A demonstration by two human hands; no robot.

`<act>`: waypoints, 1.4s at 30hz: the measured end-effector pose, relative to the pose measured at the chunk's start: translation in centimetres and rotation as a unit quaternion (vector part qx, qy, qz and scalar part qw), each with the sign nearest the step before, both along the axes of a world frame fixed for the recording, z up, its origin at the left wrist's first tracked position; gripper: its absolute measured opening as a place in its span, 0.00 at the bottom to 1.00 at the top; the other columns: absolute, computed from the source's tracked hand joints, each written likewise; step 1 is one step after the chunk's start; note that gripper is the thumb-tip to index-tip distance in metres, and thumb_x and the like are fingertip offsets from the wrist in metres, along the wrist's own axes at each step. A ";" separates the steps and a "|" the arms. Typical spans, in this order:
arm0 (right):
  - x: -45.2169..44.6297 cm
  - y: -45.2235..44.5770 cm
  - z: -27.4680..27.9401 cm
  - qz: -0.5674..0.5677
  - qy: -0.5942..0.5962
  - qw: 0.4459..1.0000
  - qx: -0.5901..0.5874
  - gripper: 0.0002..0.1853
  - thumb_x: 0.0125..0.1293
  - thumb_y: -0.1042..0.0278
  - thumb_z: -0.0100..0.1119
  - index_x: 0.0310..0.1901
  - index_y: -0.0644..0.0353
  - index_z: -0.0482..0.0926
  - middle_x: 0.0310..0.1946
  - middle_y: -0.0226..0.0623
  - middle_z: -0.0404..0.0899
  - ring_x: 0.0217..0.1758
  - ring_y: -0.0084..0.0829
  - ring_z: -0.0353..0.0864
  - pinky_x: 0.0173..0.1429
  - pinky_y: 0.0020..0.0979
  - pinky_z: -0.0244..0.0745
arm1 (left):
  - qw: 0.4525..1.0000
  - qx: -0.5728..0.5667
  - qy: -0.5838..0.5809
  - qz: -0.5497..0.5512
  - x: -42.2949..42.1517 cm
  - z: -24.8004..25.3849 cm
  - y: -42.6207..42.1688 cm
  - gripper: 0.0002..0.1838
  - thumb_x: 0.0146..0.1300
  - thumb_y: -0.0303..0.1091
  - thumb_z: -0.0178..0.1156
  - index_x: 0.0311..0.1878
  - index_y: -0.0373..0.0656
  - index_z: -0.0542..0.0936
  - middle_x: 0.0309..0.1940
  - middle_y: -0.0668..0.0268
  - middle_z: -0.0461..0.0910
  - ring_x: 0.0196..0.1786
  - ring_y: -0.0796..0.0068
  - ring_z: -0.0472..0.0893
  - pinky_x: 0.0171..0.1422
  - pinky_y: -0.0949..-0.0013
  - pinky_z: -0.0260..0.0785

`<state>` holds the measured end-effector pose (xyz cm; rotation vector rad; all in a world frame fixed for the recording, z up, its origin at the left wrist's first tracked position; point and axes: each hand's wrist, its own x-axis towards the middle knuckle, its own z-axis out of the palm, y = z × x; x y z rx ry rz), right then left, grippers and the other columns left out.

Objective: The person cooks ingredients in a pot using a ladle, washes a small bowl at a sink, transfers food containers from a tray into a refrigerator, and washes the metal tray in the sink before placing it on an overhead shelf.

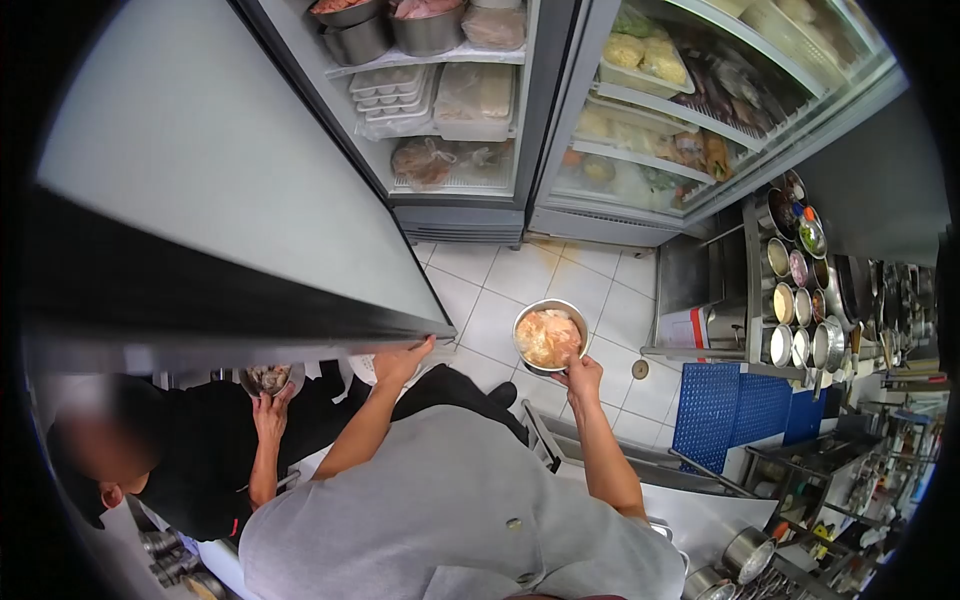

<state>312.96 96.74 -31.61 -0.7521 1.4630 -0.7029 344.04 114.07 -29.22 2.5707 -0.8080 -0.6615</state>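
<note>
1. No words, brands, numbers or signs can be read anywhere in view.
2. The white box [684, 328] with a red edge, beside the rack: any print is too small to read.
3. The plastic packs [645, 58] in the right-hand fridge: any labels are too blurred to make out.

Hands [582, 377] well apart, arms [612, 465] outstretched

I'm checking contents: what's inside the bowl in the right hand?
The bowl in the right hand holds orange-pink and pale food, perhaps raw meat. It covers the bowl's bottom, so anything underneath cannot be seen.
</note>
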 end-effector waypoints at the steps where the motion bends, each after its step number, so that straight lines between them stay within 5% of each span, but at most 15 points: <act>1: 0.8 -0.2 -0.3 0.009 0.003 1.000 0.001 0.14 0.68 0.65 0.59 0.30 0.65 0.72 0.23 0.33 0.70 0.20 0.26 0.76 0.29 0.34 0.88 | 1.000 0.002 0.003 0.001 0.4 -0.3 1.1 0.33 0.53 0.67 0.61 0.47 0.48 0.86 0.52 0.60 0.83 0.59 0.54 0.77 0.62 0.59 0.68; 10: 12.3 -5.0 -2.7 0.079 0.009 0.996 0.026 0.11 0.67 0.66 0.59 0.31 0.64 0.72 0.24 0.31 0.70 0.22 0.24 0.74 0.29 0.33 0.87 | 0.993 -0.071 0.088 -0.018 5.1 -1.3 8.0 0.30 0.57 0.62 0.63 0.49 0.45 0.84 0.51 0.58 0.83 0.57 0.56 0.78 0.65 0.59 0.66; 15: 19.5 -10.1 -5.7 0.131 0.042 0.990 0.025 0.08 0.66 0.69 0.58 0.32 0.63 0.72 0.25 0.31 0.70 0.22 0.24 0.73 0.29 0.33 0.87 | 0.933 -0.213 0.212 0.199 4.8 -8.6 11.5 0.24 0.55 0.49 0.72 0.46 0.39 0.84 0.46 0.58 0.85 0.53 0.62 0.80 0.64 0.62 0.67; 16: 20.9 -11.2 -6.0 0.138 0.038 0.989 0.027 0.08 0.66 0.69 0.58 0.33 0.63 0.72 0.25 0.31 0.70 0.23 0.24 0.73 0.29 0.33 0.87 | 0.941 -0.131 0.264 0.165 5.2 -4.5 10.3 0.29 0.58 0.58 0.67 0.53 0.43 0.82 0.56 0.58 0.81 0.60 0.61 0.77 0.66 0.60 0.64; 19: 25.3 -13.7 -6.3 0.158 0.054 0.986 0.028 0.07 0.66 0.70 0.57 0.33 0.63 0.72 0.25 0.31 0.70 0.23 0.24 0.73 0.29 0.32 0.87 | 0.934 -0.131 0.156 0.293 2.9 -6.5 9.5 0.33 0.59 0.63 0.63 0.53 0.42 0.82 0.54 0.56 0.81 0.60 0.60 0.77 0.66 0.58 0.63; 20: 26.5 -14.4 -6.4 0.161 0.070 0.984 0.024 0.07 0.66 0.70 0.56 0.33 0.63 0.72 0.26 0.30 0.69 0.23 0.23 0.73 0.29 0.32 0.87 | 0.936 -0.016 0.159 0.313 2.5 -5.7 8.7 0.41 0.62 0.71 0.53 0.57 0.38 0.79 0.59 0.50 0.77 0.65 0.54 0.73 0.70 0.58 0.60; 23: 29.4 -17.2 -7.0 0.227 0.080 0.971 0.014 0.06 0.67 0.72 0.55 0.34 0.64 0.72 0.26 0.31 0.70 0.23 0.22 0.73 0.32 0.31 0.87 | 0.912 0.162 0.249 0.282 1.0 -11.6 7.2 0.49 0.62 0.76 0.43 0.63 0.35 0.74 0.65 0.45 0.70 0.71 0.47 0.66 0.74 0.59 0.56; 24: 29.8 -18.4 -7.8 0.257 0.075 0.964 0.006 0.06 0.67 0.71 0.55 0.35 0.65 0.75 0.28 0.31 0.74 0.25 0.22 0.76 0.35 0.30 0.87 | 0.947 0.108 0.259 0.157 0.4 -17.0 7.7 0.54 0.61 0.78 0.39 0.66 0.31 0.69 0.70 0.42 0.63 0.74 0.44 0.59 0.77 0.59 0.51; 25: 30.5 -19.4 -8.0 0.273 0.087 0.958 0.010 0.06 0.67 0.71 0.55 0.35 0.65 0.75 0.28 0.31 0.74 0.25 0.22 0.76 0.35 0.30 0.87 | 0.929 0.056 0.286 0.227 3.0 -8.6 2.2 0.50 0.61 0.75 0.45 0.64 0.33 0.72 0.66 0.42 0.68 0.71 0.47 0.65 0.74 0.58 0.56; 27: 31.7 -21.3 -7.9 0.379 0.024 0.925 0.011 0.06 0.66 0.71 0.56 0.35 0.65 0.78 0.29 0.32 0.79 0.28 0.22 0.80 0.37 0.30 0.86 | 0.918 -0.133 0.274 0.254 5.1 -6.1 -4.6 0.35 0.65 0.63 0.54 0.55 0.36 0.78 0.57 0.46 0.77 0.59 0.52 0.79 0.63 0.62 0.68; 31: 34.5 -25.0 -9.8 0.513 0.045 0.857 0.033 0.08 0.67 0.68 0.59 0.39 0.65 0.81 0.33 0.33 0.82 0.33 0.21 0.82 0.39 0.25 0.82 | 0.824 -0.271 0.341 0.362 5.8 -12.9 -17.3 0.22 0.67 0.49 0.61 0.53 0.40 0.80 0.53 0.53 0.78 0.50 0.63 0.82 0.53 0.64 0.74; 34: 37.1 -27.4 -9.6 0.579 0.040 0.813 0.047 0.09 0.68 0.68 0.59 0.40 0.66 0.82 0.32 0.30 0.81 0.33 0.18 0.80 0.40 0.24 0.81 | 0.687 -0.336 0.457 0.454 5.9 -14.4 -24.5 0.22 0.66 0.41 0.62 0.50 0.28 0.75 0.61 0.55 0.73 0.60 0.61 0.77 0.52 0.61 0.79; 36: 37.3 -29.1 -12.0 0.623 0.024 0.780 0.048 0.07 0.68 0.67 0.61 0.41 0.60 0.83 0.30 0.23 0.81 0.33 0.15 0.79 0.40 0.24 0.80 | 0.546 -0.476 0.368 0.583 5.0 -15.9 -27.8 0.13 0.65 0.30 0.59 0.47 0.30 0.74 0.51 0.55 0.77 0.51 0.62 0.82 0.44 0.62 0.85; 39: 37.9 -29.1 -14.9 0.637 0.035 0.768 0.063 0.09 0.68 0.64 0.62 0.43 0.61 0.83 0.32 0.23 0.81 0.33 0.14 0.79 0.39 0.22 0.79 | 0.460 -0.531 0.328 0.632 5.6 -18.1 -28.8 0.10 0.61 0.20 0.55 0.46 0.29 0.75 0.39 0.57 0.81 0.38 0.68 0.85 0.40 0.67 0.85; 42: 39.0 -33.8 -19.9 0.666 0.055 0.720 -0.185 0.14 0.71 0.59 0.58 0.48 0.63 0.80 0.34 0.29 0.82 0.33 0.21 0.77 0.42 0.24 0.75 | 0.432 -0.538 0.311 0.653 6.0 -21.3 -29.0 0.04 0.62 0.20 0.56 0.40 0.33 0.76 0.39 0.56 0.81 0.37 0.67 0.85 0.41 0.61 0.85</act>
